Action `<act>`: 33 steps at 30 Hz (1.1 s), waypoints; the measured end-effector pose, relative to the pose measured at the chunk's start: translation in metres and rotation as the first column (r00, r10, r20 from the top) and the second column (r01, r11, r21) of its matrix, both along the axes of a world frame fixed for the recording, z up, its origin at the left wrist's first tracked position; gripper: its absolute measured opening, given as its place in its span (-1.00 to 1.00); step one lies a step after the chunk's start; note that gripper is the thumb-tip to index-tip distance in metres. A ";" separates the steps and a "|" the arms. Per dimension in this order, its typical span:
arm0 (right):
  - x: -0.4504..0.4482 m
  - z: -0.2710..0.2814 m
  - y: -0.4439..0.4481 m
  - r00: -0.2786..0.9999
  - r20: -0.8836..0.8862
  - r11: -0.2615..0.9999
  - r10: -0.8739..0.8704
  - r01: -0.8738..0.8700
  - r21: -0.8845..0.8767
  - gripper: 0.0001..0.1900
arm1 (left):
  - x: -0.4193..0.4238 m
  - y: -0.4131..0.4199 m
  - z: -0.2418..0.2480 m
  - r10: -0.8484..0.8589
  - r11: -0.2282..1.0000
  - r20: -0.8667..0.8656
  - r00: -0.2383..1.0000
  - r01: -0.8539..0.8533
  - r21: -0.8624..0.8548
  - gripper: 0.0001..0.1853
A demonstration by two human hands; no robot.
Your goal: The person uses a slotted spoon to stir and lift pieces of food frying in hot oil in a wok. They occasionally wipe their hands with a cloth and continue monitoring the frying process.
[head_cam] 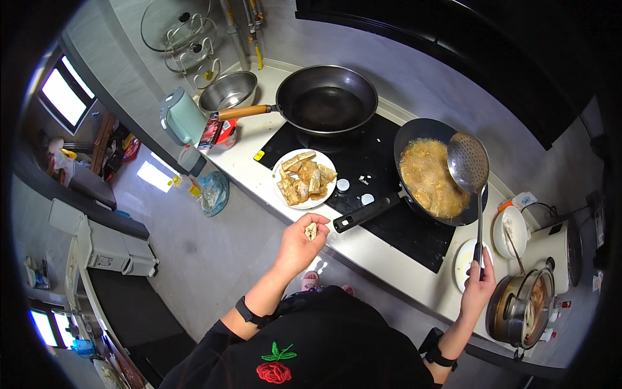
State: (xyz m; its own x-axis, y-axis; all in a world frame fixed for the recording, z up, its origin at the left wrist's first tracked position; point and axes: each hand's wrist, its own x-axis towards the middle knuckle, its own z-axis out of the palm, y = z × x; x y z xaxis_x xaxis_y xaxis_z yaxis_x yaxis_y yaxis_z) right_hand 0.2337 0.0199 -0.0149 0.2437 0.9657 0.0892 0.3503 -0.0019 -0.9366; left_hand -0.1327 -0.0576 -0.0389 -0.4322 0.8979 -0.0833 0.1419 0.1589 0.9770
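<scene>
My left hand (302, 241) is closed around a small pale piece of food (311, 231), just in front of a white plate (278, 195) of browned fried pieces (307, 179). In my right hand (478, 284) is the handle of a perforated metal skimmer (468, 163). The skimmer's bowl is over the right side of a black wok (407, 133), where food sits in bubbling golden oil (427, 180). The wok's black handle (368, 213) points toward my left hand. Both stand on a black cooktop (408, 245).
A large black pan (326, 99) with a wooden handle stands behind the plate. At left are a steel bowl (229, 92) and a mint-green kettle (182, 116). At right are a white dish (464, 265), a white bowl (509, 233) and a steel pot (505, 306) holding food.
</scene>
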 end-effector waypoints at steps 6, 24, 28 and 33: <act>0.005 -0.006 -0.001 1.000 0.005 1.000 -0.017 0.017 -0.002 -0.57 | -0.007 0.003 0.002 -0.053 0.999 0.495 0.867 0.046 0.026 -0.81; 0.005 -0.006 -0.001 0.999 0.037 0.999 0.011 -0.012 0.031 -0.58 | -0.017 -0.020 0.012 -0.002 1.000 0.565 0.825 0.004 -0.002 -0.89; 0.000 -0.004 -0.001 0.999 0.026 0.999 0.022 -0.023 0.024 -0.58 | -0.024 -0.029 -0.013 -0.101 0.994 0.634 0.766 0.057 0.090 -0.87; -0.001 -0.004 -0.005 0.999 0.028 0.999 0.022 -0.023 0.028 -0.57 | -0.015 -0.037 -0.012 -0.052 0.999 0.626 0.778 0.031 0.045 -0.88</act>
